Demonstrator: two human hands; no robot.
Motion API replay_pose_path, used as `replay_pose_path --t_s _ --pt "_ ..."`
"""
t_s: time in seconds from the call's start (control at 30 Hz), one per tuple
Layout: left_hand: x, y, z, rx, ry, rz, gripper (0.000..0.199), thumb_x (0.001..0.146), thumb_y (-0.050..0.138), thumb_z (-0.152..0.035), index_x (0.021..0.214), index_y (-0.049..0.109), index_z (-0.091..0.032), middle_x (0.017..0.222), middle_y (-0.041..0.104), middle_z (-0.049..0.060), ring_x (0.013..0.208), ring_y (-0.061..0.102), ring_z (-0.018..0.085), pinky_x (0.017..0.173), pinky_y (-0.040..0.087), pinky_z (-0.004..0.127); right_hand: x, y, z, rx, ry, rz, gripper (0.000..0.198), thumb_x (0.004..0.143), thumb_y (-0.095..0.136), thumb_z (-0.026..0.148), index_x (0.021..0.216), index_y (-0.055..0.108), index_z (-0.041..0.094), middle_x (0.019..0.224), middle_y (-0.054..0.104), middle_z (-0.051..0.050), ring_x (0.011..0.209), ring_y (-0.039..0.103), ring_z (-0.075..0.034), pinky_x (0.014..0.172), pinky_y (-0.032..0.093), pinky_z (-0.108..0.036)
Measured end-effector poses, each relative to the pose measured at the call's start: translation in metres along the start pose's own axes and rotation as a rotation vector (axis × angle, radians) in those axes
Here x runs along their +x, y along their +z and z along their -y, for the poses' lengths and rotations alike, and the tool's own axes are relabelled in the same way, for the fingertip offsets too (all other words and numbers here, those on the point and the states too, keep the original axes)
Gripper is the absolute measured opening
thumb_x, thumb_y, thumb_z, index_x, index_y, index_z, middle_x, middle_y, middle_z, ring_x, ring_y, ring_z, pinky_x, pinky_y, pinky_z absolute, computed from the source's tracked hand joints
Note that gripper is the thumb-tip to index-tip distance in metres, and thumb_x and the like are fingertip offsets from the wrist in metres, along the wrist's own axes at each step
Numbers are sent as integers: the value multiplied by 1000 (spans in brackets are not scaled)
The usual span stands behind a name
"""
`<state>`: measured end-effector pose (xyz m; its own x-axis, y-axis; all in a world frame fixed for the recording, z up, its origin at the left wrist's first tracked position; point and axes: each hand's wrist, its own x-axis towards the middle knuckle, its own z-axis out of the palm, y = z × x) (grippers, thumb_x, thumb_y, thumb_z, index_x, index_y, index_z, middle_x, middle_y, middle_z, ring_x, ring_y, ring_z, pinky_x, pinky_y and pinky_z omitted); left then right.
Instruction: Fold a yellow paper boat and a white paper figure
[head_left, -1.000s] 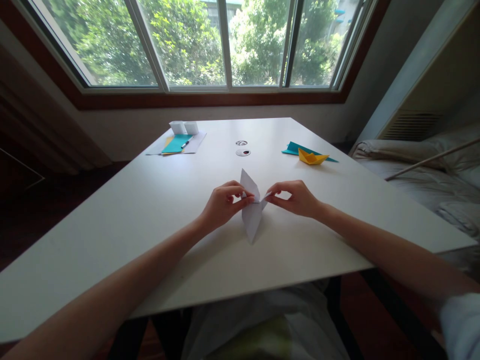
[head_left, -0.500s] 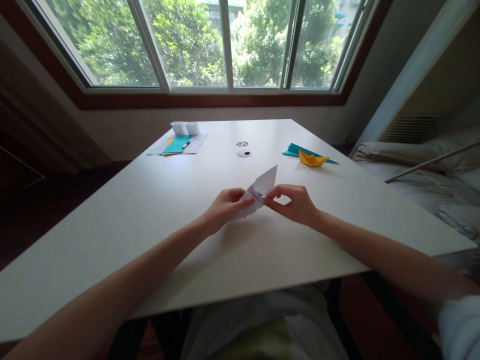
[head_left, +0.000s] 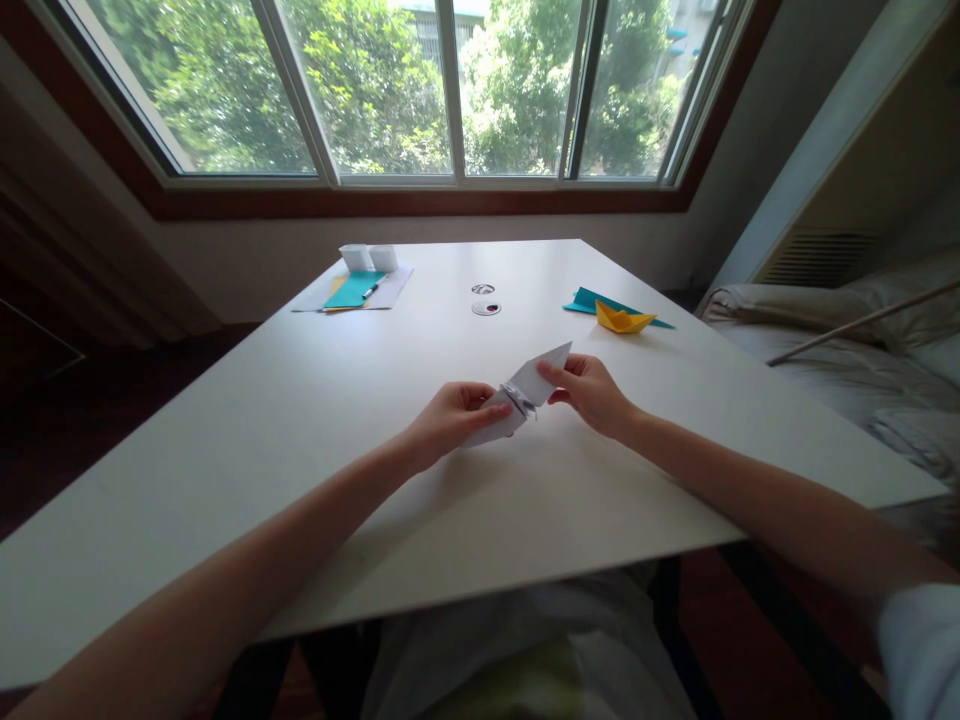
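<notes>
- Fingers of my left hand (head_left: 450, 420) pinch the folded white paper (head_left: 517, 395) low; my right hand (head_left: 592, 392) grips its upper flap.
- Paper's long axis runs from 8 to 2 o'clock, between both hands.

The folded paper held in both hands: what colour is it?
White; the folded paper shows best in the head view.

Both hands meet over the white table (head_left: 300, 420) on a folded white paper (head_left: 525, 395) — the left hand (head_left: 450, 420) pinches its near end, the right hand (head_left: 592, 392) grips the raised far tip, which points away toward the window (head_left: 450, 90). Beyond the paper lie a yellow paper boat (head_left: 624, 319) on a teal sheet (head_left: 592, 298) to the right, two round table grommets (head_left: 485, 300) straight ahead, and — further left — a stack of papers (head_left: 356, 290) with two white cups (head_left: 369, 257).
</notes>
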<state>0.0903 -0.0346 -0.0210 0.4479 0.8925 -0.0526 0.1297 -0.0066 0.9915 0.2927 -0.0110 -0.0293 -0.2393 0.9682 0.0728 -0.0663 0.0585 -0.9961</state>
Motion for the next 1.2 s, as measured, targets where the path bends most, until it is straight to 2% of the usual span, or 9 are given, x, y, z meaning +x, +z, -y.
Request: replay_pose_path --t_s 0.23,0.5,0.67,0.93,1.2 --pt "2 -4 5 -65 -69 46 28 68 69 -39 80 65 -13 73 69 6 66 63 16 57 45 23 6 -7 -3 121 142 -59 29 67 70 42 79 67 16 79 66 -6 65 59 -11 54 48 -20" --pt "1 -5 2 -131 -129 66 27 69 69 -37 81 66 -13 71 68 4 63 60 12 56 42 20 8 -8 -3 173 202 -88 23 68 69 38 75 64 17 74 65 -4 58 57 -10 50 47 -20" --pt "2 -5 1 -184 -155 62 28 69 70 -36 80 66 -11 70 67 5 61 57 11 55 40 19 7 -6 -2 264 251 -105 23 65 73 35 72 62 16 63 59 1 51 51 -6 49 45 -17" --pt "2 -4 0 -245 -180 57 28 67 72 -34 80 66 -10 70 67 5 63 57 11 58 41 20 8 -6 -3 382 266 -113 18 68 72 27 69 60 13 56 56 3 47 47 -4 46 43 -15" --pt "2 -2 -1 -279 -221 53 31 66 73 -34 80 65 -9 70 66 6 63 58 11 59 42 20 8 -5 -2 369 283 -101 17 70 69 27 69 59 14 56 57 3 45 49 -5 45 44 -16"
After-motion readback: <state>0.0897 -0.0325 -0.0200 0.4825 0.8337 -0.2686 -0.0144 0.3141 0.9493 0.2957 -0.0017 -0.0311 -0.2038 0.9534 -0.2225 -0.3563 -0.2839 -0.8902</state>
